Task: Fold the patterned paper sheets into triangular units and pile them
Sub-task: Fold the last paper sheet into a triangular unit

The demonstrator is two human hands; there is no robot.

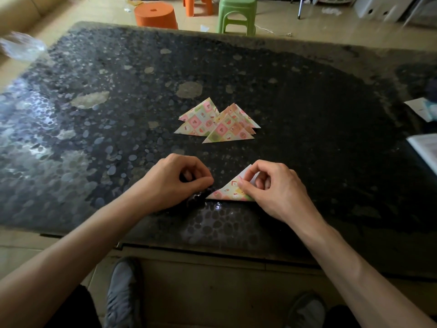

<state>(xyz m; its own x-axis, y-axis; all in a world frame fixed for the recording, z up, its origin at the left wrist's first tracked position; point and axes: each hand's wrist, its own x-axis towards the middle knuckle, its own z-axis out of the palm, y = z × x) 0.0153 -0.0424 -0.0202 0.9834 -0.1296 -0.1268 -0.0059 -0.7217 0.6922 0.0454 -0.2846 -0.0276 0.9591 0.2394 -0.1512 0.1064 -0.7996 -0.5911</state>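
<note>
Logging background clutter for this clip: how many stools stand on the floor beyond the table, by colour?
Orange stools: 2
Green stool: 1
Total: 3

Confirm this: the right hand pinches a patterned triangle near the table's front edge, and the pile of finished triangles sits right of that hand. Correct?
No. The head view shows the pile of finished triangles beyond the right hand, toward the table's middle, not right of it. That hand does pinch a patterned triangle near the front edge.
</note>
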